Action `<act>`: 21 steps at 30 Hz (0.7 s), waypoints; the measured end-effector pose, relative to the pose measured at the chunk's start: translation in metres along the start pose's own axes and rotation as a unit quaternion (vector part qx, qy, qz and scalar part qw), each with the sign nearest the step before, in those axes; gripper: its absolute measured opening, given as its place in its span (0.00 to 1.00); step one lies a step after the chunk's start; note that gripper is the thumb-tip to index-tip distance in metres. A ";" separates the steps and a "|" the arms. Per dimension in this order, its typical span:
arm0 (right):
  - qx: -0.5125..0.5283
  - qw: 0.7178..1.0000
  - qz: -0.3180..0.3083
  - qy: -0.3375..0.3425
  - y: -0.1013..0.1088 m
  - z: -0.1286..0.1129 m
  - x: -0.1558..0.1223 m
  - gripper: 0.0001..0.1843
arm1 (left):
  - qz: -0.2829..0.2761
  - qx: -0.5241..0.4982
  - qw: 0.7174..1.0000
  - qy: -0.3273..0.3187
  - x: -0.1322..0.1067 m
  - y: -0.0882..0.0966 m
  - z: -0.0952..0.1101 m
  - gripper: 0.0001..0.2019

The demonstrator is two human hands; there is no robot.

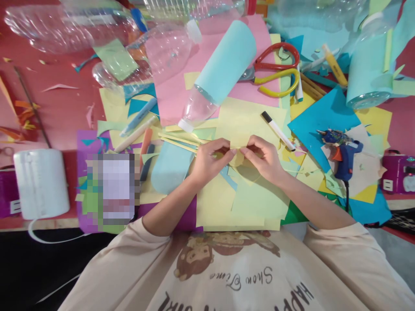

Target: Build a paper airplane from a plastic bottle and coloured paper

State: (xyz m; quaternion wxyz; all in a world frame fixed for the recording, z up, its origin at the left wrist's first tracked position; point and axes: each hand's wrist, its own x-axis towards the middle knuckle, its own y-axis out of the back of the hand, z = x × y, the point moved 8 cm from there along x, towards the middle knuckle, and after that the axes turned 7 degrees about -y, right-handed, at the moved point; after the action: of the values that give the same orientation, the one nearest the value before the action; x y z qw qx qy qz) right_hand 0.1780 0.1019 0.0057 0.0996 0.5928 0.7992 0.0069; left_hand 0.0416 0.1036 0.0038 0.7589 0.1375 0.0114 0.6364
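My left hand (210, 160) and my right hand (263, 157) meet over a small piece of yellow paper (238, 157), both pinching it between fingertips. The piece lies above a stack of pale yellow sheets (227, 203) at the table's near edge. A white marker with a black cap (277, 130) rests just beyond my right hand. A clear plastic bottle wrapped in light blue paper (220, 75) lies on its side past my left hand. Thin yellow paper strips (178, 140) lie to the left of my left hand.
Red and yellow scissors (275, 71) lie on pink paper (171, 95) at the back. A blue glue gun (342, 153) sits at right on paper scraps. Another blue-wrapped bottle (369, 73) stands far right. Empty clear bottles (68, 26) lie at back left. A white roll (40, 181) sits at left.
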 end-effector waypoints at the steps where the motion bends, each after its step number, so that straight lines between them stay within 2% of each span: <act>1: -0.002 1.000 0.001 0.003 0.000 0.000 0.000 0.13 | 0.000 -0.002 1.000 0.000 0.000 0.000 0.000 0.10; 9: 0.008 1.000 0.001 -0.023 0.001 0.003 -0.001 0.13 | -0.008 -0.030 0.999 0.017 -0.001 -0.002 -0.002 0.08; 13: 0.020 0.999 0.007 -0.042 0.001 0.007 -0.001 0.16 | 0.006 -0.010 1.000 0.005 -0.001 0.000 0.000 0.08; 21: 0.018 0.999 0.011 -0.037 0.001 0.010 0.000 0.17 | -0.007 0.014 1.000 -0.010 -0.001 -0.001 0.002 0.08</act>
State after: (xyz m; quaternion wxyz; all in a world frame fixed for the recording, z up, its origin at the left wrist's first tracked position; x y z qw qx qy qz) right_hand 0.1805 0.1009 -0.0035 0.1181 0.6032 0.7883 -0.0284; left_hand 0.0433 0.1022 0.0056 0.7614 0.1546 0.0132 0.6294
